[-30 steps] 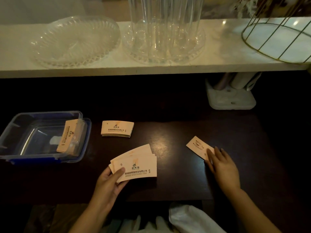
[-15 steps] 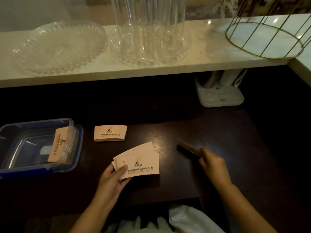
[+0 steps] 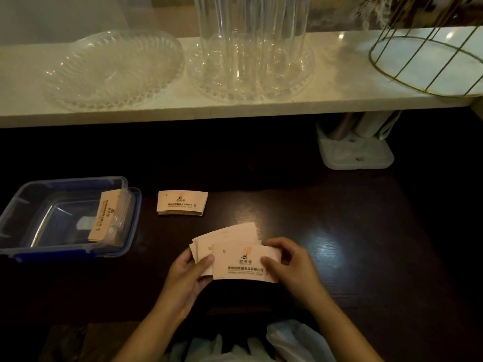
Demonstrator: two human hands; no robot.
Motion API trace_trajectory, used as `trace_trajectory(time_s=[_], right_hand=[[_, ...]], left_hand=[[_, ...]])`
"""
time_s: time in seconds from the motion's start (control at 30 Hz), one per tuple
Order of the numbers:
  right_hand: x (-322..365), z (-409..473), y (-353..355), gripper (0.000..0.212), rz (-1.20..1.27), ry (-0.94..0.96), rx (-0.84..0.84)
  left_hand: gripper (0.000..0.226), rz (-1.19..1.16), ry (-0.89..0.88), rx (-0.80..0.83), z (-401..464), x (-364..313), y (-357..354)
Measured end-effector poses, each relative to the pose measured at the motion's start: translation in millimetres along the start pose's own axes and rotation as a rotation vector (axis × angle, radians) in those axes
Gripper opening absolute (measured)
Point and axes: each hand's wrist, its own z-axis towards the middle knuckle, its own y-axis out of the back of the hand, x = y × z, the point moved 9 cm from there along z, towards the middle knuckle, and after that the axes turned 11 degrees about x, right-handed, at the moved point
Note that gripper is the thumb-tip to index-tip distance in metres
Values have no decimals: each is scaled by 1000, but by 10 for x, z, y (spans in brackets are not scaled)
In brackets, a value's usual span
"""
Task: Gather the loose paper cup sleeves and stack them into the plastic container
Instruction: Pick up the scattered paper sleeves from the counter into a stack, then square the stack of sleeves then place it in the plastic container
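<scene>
Sleeves (image 3: pixel 235 253) sit fanned between both hands: the left hand (image 3: pixel 187 276) pinches their left edge, the right hand (image 3: pixel 290 262) grips the top one, likely to square them. Beyond the left hand lie a small stack (image 3: pixel 182 203) and, further left, the plastic container (image 3: pixel 15 218) holding a few.

**Dark table, pale shelf**

Dark wooden table (image 3: pixel 326 231): plastic container (image 3: pixel 15 212) at nine o'clock, small stack of sleeves (image 3: pixel 182 203) just right of it, white stand (image 3: pixel 355 152) at two o'clock. Pale shelf (image 3: pixel 334 82) beyond: clear dish (image 3: pixel 112 69), fluted glass piece (image 3: pixel 251 61), gold wire frame (image 3: pixel 428 56).
</scene>
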Motion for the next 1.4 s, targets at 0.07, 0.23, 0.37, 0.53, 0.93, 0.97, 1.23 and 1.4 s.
trace_trajectory(time_s=[0.07,0.23,0.37,0.53,0.93,0.97,1.23,1.4], right_hand=[[56,12,-52,50,-69,38,-47],[29,99,-337,99,10,74,241],[66,127,-326,85,-253,165,148],[-35,171,-532,84,-507,254,100],[-179,50,-577,59,-239,219,-231],[-138,61,-561,56,-242,236,-240],[-402,33,-516,48,-402,201,-141],[-319,203,-441,43,-409,204,-84]], left_hand=[[30,37,-15,5,-16,-21,6],[29,161,-51,6,-48,-81,16],[19,432,-107,-18,-45,-166,-53],[25,437,-156,-245,30,-118,10],[22,354,-243,-383,120,82,159],[22,355,-259,-386,105,72,150],[24,491,-259,-314,53,187,134],[31,472,-166,-190,125,175,220]])
